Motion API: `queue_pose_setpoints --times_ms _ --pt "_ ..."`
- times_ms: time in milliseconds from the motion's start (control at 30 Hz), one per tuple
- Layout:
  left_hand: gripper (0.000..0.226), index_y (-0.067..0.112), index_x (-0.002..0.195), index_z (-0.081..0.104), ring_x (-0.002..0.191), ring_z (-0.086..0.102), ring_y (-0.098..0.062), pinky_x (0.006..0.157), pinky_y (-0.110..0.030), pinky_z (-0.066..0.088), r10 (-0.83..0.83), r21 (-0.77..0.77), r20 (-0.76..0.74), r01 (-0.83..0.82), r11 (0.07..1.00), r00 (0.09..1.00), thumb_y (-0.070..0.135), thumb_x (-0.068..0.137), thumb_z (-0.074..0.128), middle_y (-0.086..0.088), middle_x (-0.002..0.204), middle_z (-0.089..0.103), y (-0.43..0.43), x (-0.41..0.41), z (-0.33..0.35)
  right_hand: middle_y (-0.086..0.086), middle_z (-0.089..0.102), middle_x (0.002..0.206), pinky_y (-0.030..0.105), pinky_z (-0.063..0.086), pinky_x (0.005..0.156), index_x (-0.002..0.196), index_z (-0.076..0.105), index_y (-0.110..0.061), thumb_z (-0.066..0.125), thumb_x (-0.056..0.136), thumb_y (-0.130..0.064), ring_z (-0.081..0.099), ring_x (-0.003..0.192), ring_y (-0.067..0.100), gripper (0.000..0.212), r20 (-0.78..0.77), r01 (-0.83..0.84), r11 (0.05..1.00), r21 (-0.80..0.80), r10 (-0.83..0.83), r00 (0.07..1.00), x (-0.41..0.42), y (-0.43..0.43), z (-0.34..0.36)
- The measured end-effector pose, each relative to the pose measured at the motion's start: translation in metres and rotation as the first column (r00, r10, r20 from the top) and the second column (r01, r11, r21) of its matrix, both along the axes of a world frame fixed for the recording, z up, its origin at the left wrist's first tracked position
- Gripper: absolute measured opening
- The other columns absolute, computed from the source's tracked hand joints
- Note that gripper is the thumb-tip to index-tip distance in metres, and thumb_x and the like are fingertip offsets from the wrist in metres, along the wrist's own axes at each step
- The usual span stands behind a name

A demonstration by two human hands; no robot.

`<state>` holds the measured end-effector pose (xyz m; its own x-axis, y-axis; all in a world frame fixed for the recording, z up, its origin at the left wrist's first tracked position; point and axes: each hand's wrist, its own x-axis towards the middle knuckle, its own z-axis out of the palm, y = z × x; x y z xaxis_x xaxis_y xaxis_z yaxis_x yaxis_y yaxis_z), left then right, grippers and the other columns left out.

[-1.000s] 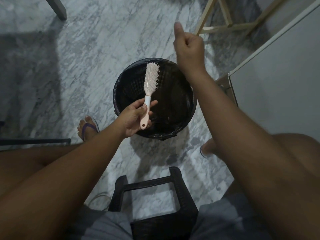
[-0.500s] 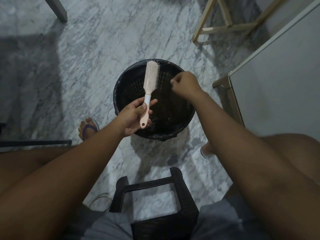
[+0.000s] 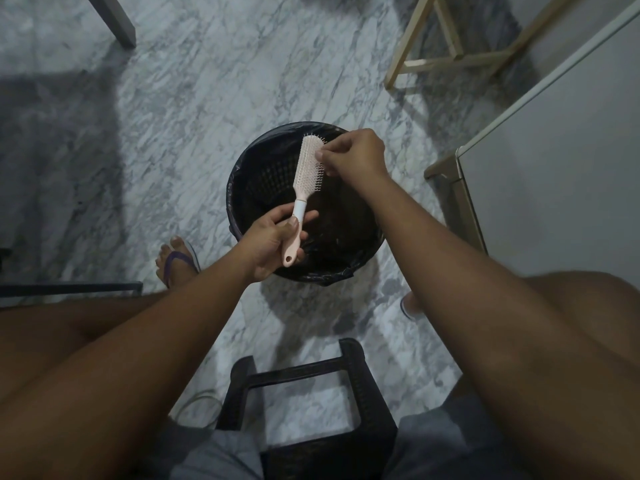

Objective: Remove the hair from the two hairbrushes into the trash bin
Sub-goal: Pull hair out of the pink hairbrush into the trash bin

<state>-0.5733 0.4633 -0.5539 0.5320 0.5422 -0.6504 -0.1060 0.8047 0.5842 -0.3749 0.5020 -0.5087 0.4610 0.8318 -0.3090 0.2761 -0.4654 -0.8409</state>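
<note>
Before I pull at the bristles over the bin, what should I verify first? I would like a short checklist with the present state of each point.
1. The left hand grips the hairbrush by its handle: ok.
2. The brush head is over the opening of the trash bin: ok.
3. The right hand has its fingertips pinched at the bristles on the head's right edge: ok.
4. Hair is caught between those fingertips: cannot tell, too fine to see.
5. The second brush is within reach: cannot tell, none in view.
</note>
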Motion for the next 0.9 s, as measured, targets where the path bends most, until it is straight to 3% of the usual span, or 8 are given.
queue_pose_setpoints --times_ms 100,333,367,433,500,567,700,900 --pt "0.032 0.013 0.137 0.052 0.077 0.058 -0.014 0.056 -0.032 0.049 0.024 -0.022 0.007 -0.024 0.999 1.000 0.008 0.105 0.045 -0.005 0.130 0.069 -0.002 -0.001 -0.002 0.005 0.068 0.062 0.024 0.056 0.059 0.078 0.074 -0.011 0.075 0.085 -0.013 0.061 0.050 0.010 0.007 -0.002 -0.046 0.999 0.015 0.046 0.999 -0.004 0.000 0.004" --pt "0.031 0.014 0.135 0.053 0.079 0.058 -0.013 0.058 -0.033 0.049 0.036 -0.044 0.026 -0.035 0.998 0.999 0.009 0.106 0.044 -0.004 0.132 0.068 -0.002 -0.002 -0.001 0.004 0.067 0.064 0.023 0.055 0.057 0.080 0.069 -0.008 0.070 0.089 -0.005 0.063 0.057 0.010 0.009 -0.324 0.148 0.937 0.316 -0.040 0.945 -0.005 0.016 0.045" --pt "0.031 0.014 0.135 0.053 0.079 0.058 -0.014 0.058 -0.033 0.049 0.042 -0.050 0.034 -0.040 0.998 0.999 0.009 0.106 0.044 -0.004 0.132 0.068 -0.001 -0.002 -0.001 0.004 0.068 0.066 0.026 0.057 0.061 0.083 0.071 -0.009 0.070 0.089 -0.007 0.064 0.059 0.010 0.007 -0.247 0.089 0.948 0.307 -0.011 0.969 -0.004 0.016 0.046" --pt "0.030 0.014 0.134 0.054 0.080 0.058 -0.014 0.058 -0.033 0.049 0.052 -0.052 0.043 -0.049 0.997 0.998 0.009 0.105 0.045 -0.004 0.132 0.068 -0.001 -0.002 0.001 0.003 0.074 0.076 0.031 0.059 0.076 0.090 0.077 -0.011 0.072 0.087 -0.015 0.066 0.067 0.009 0.006 0.094 -0.166 0.977 0.134 0.154 0.984 -0.004 0.012 0.044" --pt "0.029 0.014 0.132 0.055 0.080 0.058 -0.014 0.059 -0.033 0.048 0.059 -0.048 0.045 -0.057 0.997 0.997 0.010 0.105 0.046 -0.005 0.133 0.068 0.000 0.001 0.002 0.000 0.074 0.089 0.024 0.054 0.083 0.096 0.077 -0.014 0.077 0.083 -0.023 0.067 0.081 0.008 0.016 0.327 -0.363 0.923 -0.128 0.384 0.863 -0.008 0.003 0.035" --pt "0.031 0.015 0.134 0.055 0.080 0.059 -0.013 0.059 -0.033 0.049 0.074 -0.056 0.044 -0.071 0.996 0.996 0.010 0.105 0.046 -0.005 0.134 0.067 0.000 0.003 0.004 -0.001 0.069 0.093 0.022 0.050 0.083 0.100 0.074 -0.015 0.082 0.077 -0.030 0.066 0.090 0.012 0.028 0.354 -0.413 0.876 -0.248 0.479 0.803 -0.017 -0.006 0.026" --pt "0.032 0.014 0.136 0.055 0.081 0.059 -0.014 0.061 -0.034 0.050 0.075 -0.059 0.034 -0.073 0.996 0.997 0.011 0.105 0.047 -0.006 0.134 0.065 -0.001 0.002 0.003 0.002 0.066 0.106 0.029 0.052 0.084 0.108 0.069 -0.016 0.087 0.069 -0.039 0.063 0.095 0.015 0.049 0.386 -0.396 0.888 -0.234 0.459 0.800 -0.026 -0.013 0.012" --pt "0.030 0.013 0.133 0.056 0.082 0.059 -0.014 0.060 -0.033 0.049 0.067 -0.066 0.035 -0.064 0.996 0.997 0.010 0.105 0.045 -0.007 0.133 0.066 -0.001 0.002 0.004 -0.005 0.069 0.094 0.034 0.055 0.078 0.098 0.071 -0.022 0.083 0.073 -0.041 0.066 0.086 0.016 0.033 0.396 -0.308 0.924 -0.225 0.376 0.838 -0.029 -0.015 0.006"
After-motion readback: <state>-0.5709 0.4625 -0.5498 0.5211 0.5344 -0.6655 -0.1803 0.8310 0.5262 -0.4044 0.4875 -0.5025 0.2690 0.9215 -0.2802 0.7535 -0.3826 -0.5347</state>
